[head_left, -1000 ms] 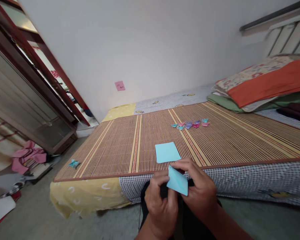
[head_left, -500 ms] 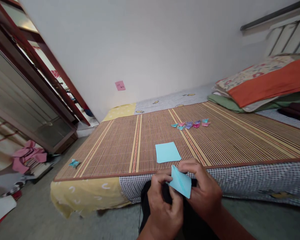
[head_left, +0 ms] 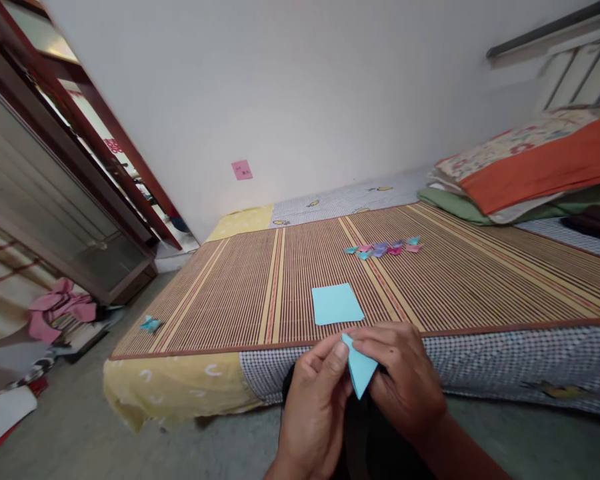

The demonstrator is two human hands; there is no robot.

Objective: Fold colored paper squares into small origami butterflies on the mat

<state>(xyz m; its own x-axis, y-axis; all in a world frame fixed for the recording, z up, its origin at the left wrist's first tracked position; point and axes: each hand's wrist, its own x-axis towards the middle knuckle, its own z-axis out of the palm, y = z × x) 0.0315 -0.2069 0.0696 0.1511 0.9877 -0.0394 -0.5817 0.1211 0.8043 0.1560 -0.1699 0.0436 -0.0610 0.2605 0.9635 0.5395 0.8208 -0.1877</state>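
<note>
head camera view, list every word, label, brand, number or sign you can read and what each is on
No text reads clearly.
Pink note on the white wall: dark marks like handwriting, too small to read.
Red sign at the picture's left: possibly "囍", too small to be sure; its backing is unclear.
Folded blue paper and blue sheet: no writing visible.

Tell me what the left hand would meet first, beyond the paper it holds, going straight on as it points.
Probably the right hand, which grips the same folded blue paper; beyond lies the flat blue sheet on the striped mat. Depth is unclear.
</note>
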